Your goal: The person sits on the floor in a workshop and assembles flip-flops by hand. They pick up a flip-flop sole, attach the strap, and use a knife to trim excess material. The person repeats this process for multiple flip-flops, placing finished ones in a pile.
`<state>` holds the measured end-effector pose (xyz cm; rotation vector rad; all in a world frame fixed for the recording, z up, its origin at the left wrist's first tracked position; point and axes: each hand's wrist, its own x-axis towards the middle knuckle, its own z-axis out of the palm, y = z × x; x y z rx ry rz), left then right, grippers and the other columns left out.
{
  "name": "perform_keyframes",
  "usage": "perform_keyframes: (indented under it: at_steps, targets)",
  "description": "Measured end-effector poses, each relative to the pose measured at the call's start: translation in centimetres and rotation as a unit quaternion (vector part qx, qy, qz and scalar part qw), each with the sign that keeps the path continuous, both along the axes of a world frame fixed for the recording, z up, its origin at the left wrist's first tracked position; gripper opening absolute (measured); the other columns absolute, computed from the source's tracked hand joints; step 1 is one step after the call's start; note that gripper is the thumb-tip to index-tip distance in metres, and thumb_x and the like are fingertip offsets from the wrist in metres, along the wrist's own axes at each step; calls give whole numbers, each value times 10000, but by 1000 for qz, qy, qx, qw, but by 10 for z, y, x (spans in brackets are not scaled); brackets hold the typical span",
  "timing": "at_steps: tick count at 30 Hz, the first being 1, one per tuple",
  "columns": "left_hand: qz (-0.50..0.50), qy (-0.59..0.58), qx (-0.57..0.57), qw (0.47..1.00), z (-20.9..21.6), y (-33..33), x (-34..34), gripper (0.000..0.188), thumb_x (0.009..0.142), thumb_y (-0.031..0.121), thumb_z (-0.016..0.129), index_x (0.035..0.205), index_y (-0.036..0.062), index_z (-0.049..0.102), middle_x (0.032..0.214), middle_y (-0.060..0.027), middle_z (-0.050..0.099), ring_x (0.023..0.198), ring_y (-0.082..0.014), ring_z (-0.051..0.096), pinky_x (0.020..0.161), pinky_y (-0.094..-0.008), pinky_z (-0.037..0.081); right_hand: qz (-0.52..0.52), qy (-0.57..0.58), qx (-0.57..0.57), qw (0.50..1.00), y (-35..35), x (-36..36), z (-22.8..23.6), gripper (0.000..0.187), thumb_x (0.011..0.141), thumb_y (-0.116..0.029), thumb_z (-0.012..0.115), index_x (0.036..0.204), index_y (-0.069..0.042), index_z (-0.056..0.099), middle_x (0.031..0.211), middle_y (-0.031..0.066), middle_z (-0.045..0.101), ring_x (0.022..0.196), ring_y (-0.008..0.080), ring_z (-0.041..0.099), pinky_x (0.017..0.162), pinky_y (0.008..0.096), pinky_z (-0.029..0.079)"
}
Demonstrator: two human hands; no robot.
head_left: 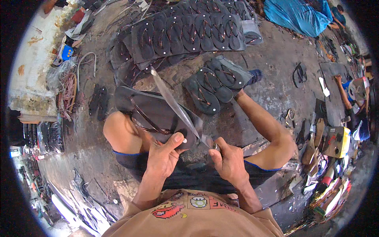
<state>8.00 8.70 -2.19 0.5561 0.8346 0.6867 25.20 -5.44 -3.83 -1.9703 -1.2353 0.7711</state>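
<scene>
My left hand (164, 158) grips the near end of a dark rubber flip-flop blank (152, 108), its thumb pressed on top beside a white dot. A shiny brown thong strap (148, 118) is fitted to this blank. My right hand (229, 161) is closed around the handle of a long knife (173, 104), most of the handle hidden in the fist. The blade points away to the upper left and lies along the blank's right side. Whether its edge is inside the rubber I cannot tell. Both hands are close together in front of my shirt.
Rows of strapped flip-flop blanks (187, 35) lie at the far side. A smaller group (209, 85) lies near my right foot (254, 77). My bent legs frame the work. Scraps and a yellow-edged box (337, 142) are at right; a blue tarp (298, 15) is far right, near other people.
</scene>
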Motion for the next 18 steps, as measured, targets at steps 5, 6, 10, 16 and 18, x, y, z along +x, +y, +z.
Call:
perform_keyframes:
  at_steps: [5, 6, 10, 16, 18]
  targets:
    - [-94, 158, 78, 980, -6, -16, -15, 646, 848, -11, 833, 1412, 40, 524, 1192, -94, 702, 981, -208, 723, 853, -387, 631, 43, 30, -6, 999, 41, 8, 18, 353, 1075, -401, 576, 1069, -48, 575, 739, 273, 654, 778, 521, 654, 629, 590, 481]
    - [-112, 179, 85, 974, -6, -19, -19, 635, 833, -6, 852, 1389, 25, 545, 1172, -92, 708, 958, -194, 721, 835, -362, 628, 55, 45, -11, 997, 51, 11, 19, 345, 1091, -389, 552, 1089, -45, 581, 752, 290, 651, 786, 531, 647, 640, 593, 477]
    - [-84, 98, 53, 990, 0, -22, -39, 453, 844, 66, 869, 1245, 13, 666, 1081, -57, 733, 918, -151, 714, 790, -307, 618, 40, 163, 48, 985, 73, -6, 23, 298, 1098, -334, 551, 1080, -38, 576, 765, 294, 645, 780, 535, 642, 630, 568, 471]
    - [100, 48, 34, 993, -1, -35, -27, 449, 932, 84, 761, 1342, 36, 584, 1178, -82, 708, 1005, -213, 739, 835, -362, 643, -79, 195, 16, 978, 14, -35, 13, 220, 1093, -222, 524, 1176, -26, 582, 749, 246, 643, 704, 434, 700, 618, 492, 489]
    - [98, 35, 27, 994, -3, -32, -27, 459, 935, 81, 759, 1355, 55, 575, 1169, -77, 702, 1001, -214, 738, 845, -367, 643, -29, 187, -33, 981, -26, -37, 12, 250, 1084, -255, 541, 1185, -30, 583, 765, 253, 656, 732, 462, 700, 641, 498, 502]
